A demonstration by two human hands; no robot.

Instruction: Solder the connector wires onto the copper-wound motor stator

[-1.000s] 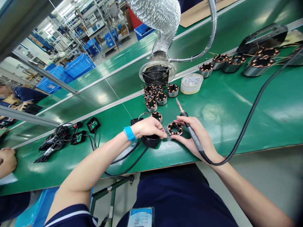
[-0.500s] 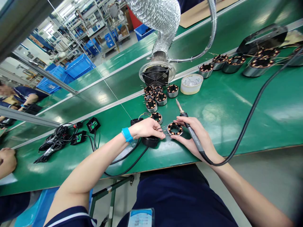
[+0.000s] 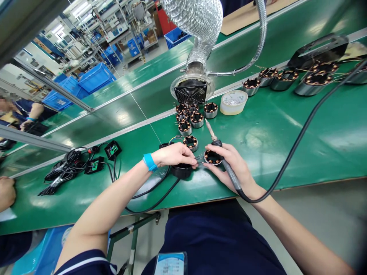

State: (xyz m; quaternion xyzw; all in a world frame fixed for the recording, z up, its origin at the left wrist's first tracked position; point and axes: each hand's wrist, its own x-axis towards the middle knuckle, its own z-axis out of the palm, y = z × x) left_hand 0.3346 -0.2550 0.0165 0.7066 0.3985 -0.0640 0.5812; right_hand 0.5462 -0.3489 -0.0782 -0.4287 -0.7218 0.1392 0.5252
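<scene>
My right hand [image 3: 232, 164] is shut around a black soldering iron [image 3: 226, 167], whose bare metal tip [image 3: 210, 129] points up and away from me. Its fingers rest against a copper-coil stator ring [image 3: 212, 157] in a metal housing lying on the green bench mat [image 3: 258, 152]. My left hand [image 3: 174, 154], with a blue wristband [image 3: 149, 162], pinches thin wire leads [image 3: 199, 157] close to that ring. A round black base [image 3: 181, 171] sits just below my left hand, partly hidden by it.
Several more stators [image 3: 189, 118] stand beyond my hands, next to a fan unit with a foil duct [image 3: 190, 91] and a round tub [image 3: 233, 102]. Black cables and small circuit boards [image 3: 94, 165] lie left. A co-worker's hand [image 3: 5, 193] rests at the left edge.
My right hand has moved left over the stator ring, and the iron now leans further left. My left hand stays close to the ring, and the whole view has shifted slightly.
</scene>
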